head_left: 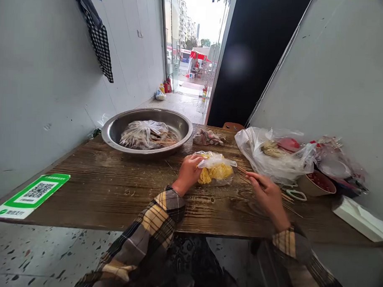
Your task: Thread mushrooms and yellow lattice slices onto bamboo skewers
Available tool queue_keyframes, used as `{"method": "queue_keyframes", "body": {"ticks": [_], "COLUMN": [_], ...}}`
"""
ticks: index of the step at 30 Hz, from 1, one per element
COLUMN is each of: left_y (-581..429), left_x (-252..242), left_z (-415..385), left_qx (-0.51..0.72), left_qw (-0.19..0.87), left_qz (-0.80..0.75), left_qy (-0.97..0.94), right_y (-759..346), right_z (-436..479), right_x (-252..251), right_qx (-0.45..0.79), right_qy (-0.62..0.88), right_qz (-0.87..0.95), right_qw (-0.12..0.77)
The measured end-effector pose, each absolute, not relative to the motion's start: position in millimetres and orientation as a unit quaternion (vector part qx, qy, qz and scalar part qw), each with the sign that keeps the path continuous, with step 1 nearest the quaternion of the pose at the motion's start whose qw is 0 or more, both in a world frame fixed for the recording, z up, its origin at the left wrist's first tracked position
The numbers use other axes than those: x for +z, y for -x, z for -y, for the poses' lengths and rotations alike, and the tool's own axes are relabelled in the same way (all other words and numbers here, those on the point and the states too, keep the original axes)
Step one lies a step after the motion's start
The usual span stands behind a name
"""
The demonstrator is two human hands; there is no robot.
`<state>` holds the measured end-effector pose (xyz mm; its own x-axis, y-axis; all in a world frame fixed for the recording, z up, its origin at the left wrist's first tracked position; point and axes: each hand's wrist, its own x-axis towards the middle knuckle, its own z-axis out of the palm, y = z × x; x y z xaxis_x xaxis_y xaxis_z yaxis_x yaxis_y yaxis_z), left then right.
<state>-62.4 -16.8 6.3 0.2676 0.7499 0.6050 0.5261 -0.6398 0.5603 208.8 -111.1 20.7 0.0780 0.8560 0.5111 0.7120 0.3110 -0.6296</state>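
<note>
My left hand (189, 172) is closed on the upper edge of a clear plastic bag (218, 162), which lies on the wooden table (139, 200). Inside the bag are yellow, strip-like food pieces (220, 172). To the right, my right hand (266, 195) pinches a few thin wooden skewers (241, 168) that point left towards the bag. Whether their tips touch the food is hidden by the plastic. More loose skewers (288, 198) lie under and beside my right hand, close to white-handled scissors (296, 195).
A wide metal basin (108, 132) with bagged skewers (144, 135) stands at the back left. Behind the yellow food sits a crumpled cloth-like bundle (209, 138). On the right are a large plastic bag (251, 141), a paper tub (315, 185) and a tissue pack (360, 218). A green QR card (32, 195) lies left.
</note>
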Motion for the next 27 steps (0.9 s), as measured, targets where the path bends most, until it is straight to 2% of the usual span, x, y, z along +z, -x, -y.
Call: {"method": "queue_keyframes", "body": {"ticks": [4,8,11,14,21,27], "left_y": [62,60,58,56,57,56], "left_x": [8,10,12,14,16,18], "left_z": [21,24,25,26,27,29], "left_qx": [0.402,0.364,0.360,0.357,0.376,0.402], "left_qw": [0.100,0.093,0.101,0.109,0.106,0.144], "left_qz": [-0.415,-0.468,-0.496,-0.503,-0.466,-0.415], "left_qy": [-0.810,-0.800,-0.784,-0.779,-0.794,-0.804], "right_y": [-165,-143,-142,-145,-136,-130], "right_z": [51,16,11,14,28,33], "right_x": [42,31,19,17,33,36], "right_qx": [0.035,0.024,0.044,0.097,0.207,0.261], "right_qy": [0.472,0.444,0.448,0.432,0.446,0.462], "right_qz": [0.770,0.828,0.832,0.826,0.724,0.675], "right_qw": [0.428,0.341,0.324,0.350,0.483,0.513]}}
